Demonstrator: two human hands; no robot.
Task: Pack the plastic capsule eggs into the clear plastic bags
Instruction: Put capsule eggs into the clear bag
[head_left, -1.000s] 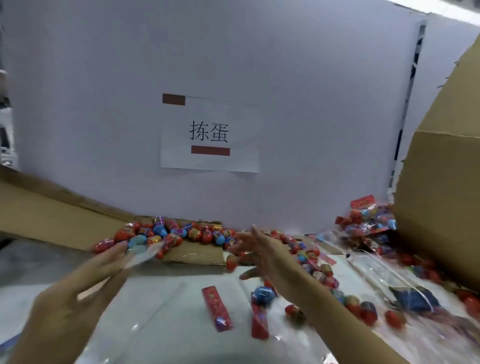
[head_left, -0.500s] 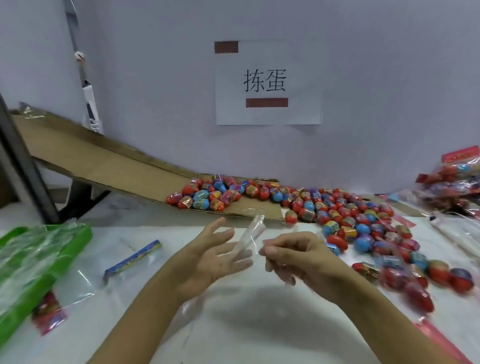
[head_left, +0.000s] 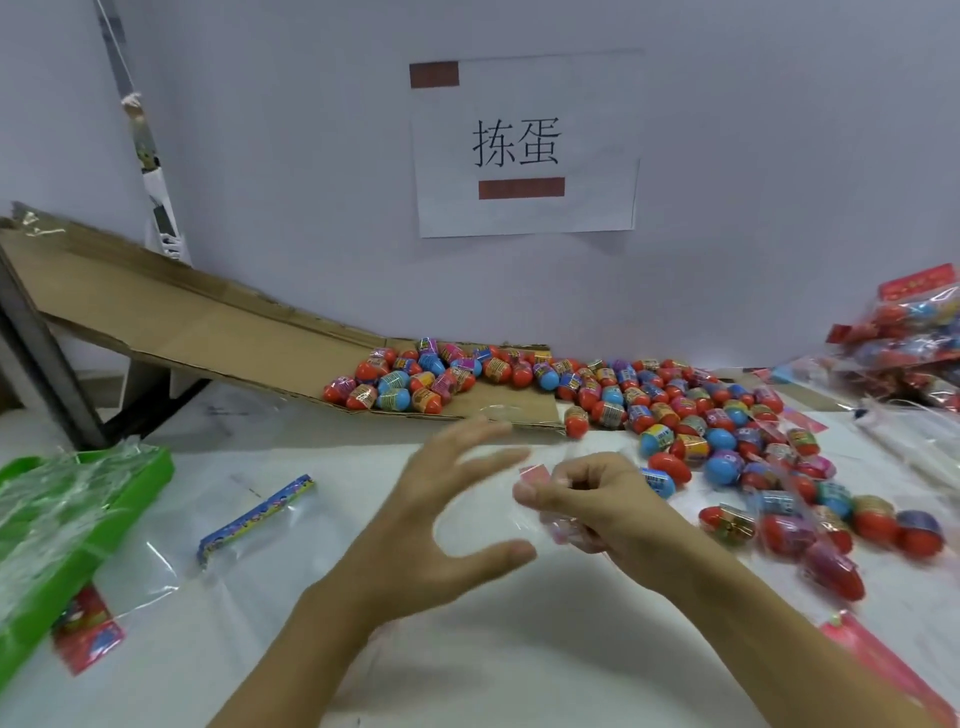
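Several red and blue capsule eggs (head_left: 675, 410) lie heaped at the foot of a cardboard ramp (head_left: 208, 332) and spill across the white table to the right. My right hand (head_left: 602, 499) pinches a clear plastic bag (head_left: 563, 530) with a red header strip, held just above the table centre. My left hand (head_left: 441, 519) hovers beside it with fingers spread and thumb out, holding nothing. Whether its fingertips touch the bag film is unclear from the blur.
A flat clear bag with a blue header (head_left: 254, 512) lies on the table at left. A green tray (head_left: 78, 535) of bags sits at the left edge. Packed bags of eggs (head_left: 914, 338) pile at the right. A red header strip (head_left: 878, 654) lies at lower right.
The view swung left and down, bringing the ramp and green tray into sight. My left hand let go of the bag film and spread wide; my right hand keeps pinching the bag.
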